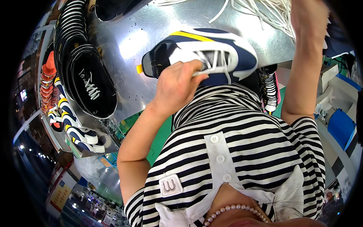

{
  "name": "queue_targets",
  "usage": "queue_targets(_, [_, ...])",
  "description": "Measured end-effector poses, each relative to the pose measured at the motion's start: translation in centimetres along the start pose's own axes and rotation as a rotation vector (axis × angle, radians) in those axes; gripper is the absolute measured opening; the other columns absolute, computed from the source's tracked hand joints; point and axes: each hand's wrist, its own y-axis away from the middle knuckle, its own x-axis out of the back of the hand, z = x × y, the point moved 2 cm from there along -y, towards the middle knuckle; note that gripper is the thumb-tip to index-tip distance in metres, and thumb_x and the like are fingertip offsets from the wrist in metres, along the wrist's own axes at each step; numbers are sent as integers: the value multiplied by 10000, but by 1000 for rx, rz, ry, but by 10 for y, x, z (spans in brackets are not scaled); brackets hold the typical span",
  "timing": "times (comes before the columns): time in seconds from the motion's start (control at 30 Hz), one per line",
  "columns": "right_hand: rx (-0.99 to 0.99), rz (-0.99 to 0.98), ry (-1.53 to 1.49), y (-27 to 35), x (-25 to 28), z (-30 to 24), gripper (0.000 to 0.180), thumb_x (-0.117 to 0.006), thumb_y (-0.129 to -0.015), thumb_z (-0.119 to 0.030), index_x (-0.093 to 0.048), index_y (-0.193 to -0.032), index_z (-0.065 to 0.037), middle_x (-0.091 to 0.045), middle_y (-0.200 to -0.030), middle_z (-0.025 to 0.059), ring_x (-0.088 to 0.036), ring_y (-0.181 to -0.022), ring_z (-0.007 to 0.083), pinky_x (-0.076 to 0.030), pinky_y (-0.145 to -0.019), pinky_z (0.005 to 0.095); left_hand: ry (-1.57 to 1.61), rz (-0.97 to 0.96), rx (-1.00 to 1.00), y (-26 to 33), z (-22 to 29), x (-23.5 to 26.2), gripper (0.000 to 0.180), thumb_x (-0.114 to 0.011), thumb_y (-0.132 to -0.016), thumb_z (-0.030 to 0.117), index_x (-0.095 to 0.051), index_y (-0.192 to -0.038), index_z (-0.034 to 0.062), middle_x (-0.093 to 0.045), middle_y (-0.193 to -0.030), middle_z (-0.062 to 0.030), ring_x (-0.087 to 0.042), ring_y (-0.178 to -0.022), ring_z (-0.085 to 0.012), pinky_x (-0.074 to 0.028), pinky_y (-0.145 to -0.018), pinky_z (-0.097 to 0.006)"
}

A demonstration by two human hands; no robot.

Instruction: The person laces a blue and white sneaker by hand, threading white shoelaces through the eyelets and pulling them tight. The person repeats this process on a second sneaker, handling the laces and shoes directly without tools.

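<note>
Now left hand (177, 84) fingers clamped on sneaker (211, 55) lace (227, 72); right hand (308, 17) fingers unclear, risking lace slipping loose.

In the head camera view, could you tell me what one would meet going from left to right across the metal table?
Stack of black shoes → left hand gripping the navy, white and yellow sneaker → bundle of white laces → right hand, raised over the metal table.

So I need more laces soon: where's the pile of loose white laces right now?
The white laces lie at the top of the head view on the metal table, right of centre, beside the raised right hand and behind the navy and white shoe.
</note>
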Motion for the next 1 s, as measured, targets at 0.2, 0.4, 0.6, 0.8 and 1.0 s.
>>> queue_targets(0.2, [-489, -221, -144, 76, -54, 31, 130, -648, -909, -39, -644, -1032, 0, -684, -888, 43, -649, -862, 101, -520, -789, 239, 1, 28, 85, 5, -1, 1, 442, -826, -746, 99, -514, -1050, 23, -614, -781, -108, -604, -647, -274, -466, -571, -350])
queue_targets(0.4, [-441, -531, 329, 120, -66, -15, 117, -615, -915, -70, -631, -1028, -42, -696, -800, 57, -671, -720, 164, -505, -655, 260, -2, 90, -66, 4, 2, -3, 330, -754, -777, 42, -514, -1003, 45, -578, -700, -71, -573, -588, -251, -435, -549, -357])
queue_targets(0.6, [-476, -685, 543, 123, -84, -15, 180, -662, -853, -128, -580, -1006, -82, -679, -777, 116, -656, -668, 310, -484, -570, 372, -90, 107, -168, 12, 4, -11, 447, -813, -720, 9, -491, -1027, 57, -602, -757, -65, -572, -596, -244, -442, -555, -339])
queue_targets(0.8, [-799, -126, -289, 135, -79, 6, 255, -712, -862, -24, -604, -1092, -44, -694, -921, 8, -660, -885, 74, -524, -739, 219, 90, 89, 177, 9, 11, 0, 559, -787, -791, 60, -396, -1188, 20, -663, -906, -94, -618, -714, -194, -489, -638, -309])
queue_targets(1.0, [-804, -202, -107, 134, -88, 7, 343, -706, -869, -81, -533, -1162, -35, -718, -794, 19, -610, -715, 48, -463, -655, 188, 521, 88, 790, -12, 9, 14, 471, -590, -990, 243, -381, -1305, -39, -673, -966, -176, -668, -848, -179, -519, -724, -301])
